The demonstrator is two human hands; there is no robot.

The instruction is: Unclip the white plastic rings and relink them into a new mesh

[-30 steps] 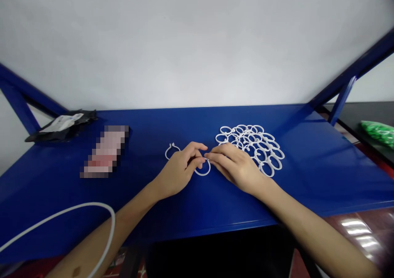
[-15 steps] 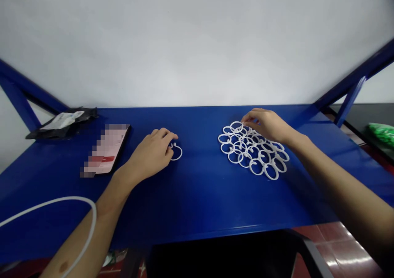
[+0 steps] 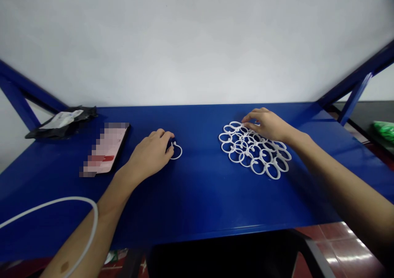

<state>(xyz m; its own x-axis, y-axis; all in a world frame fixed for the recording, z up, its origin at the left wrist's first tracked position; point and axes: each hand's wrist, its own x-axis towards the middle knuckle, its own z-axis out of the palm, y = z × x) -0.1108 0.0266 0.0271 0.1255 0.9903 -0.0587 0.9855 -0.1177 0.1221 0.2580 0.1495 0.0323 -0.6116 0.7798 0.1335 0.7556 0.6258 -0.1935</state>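
On the blue table (image 3: 197, 196), my left hand (image 3: 150, 155) rests left of centre. Its fingers are curled, with the tips on a single white plastic ring (image 3: 176, 151) that lies flat by them. My right hand (image 3: 267, 124) reaches to the far edge of a heap of several white rings (image 3: 255, 151) on the right. Its fingers and thumb are bent together on one ring at the heap's far left corner (image 3: 237, 126). The rest of the heap lies flat, the rings overlapping.
A flat phone-like object (image 3: 104, 149) lies left of my left hand. A black bag with a white label (image 3: 61, 122) sits at the far left corner. A white tube (image 3: 61, 204) curves over my left forearm. Blue frame struts rise at both sides; green items (image 3: 384, 130) lie far right.
My hands were together at the centre on one ring. My left hand carried it left and set it down; my right hand went out to the far edge of the heap.
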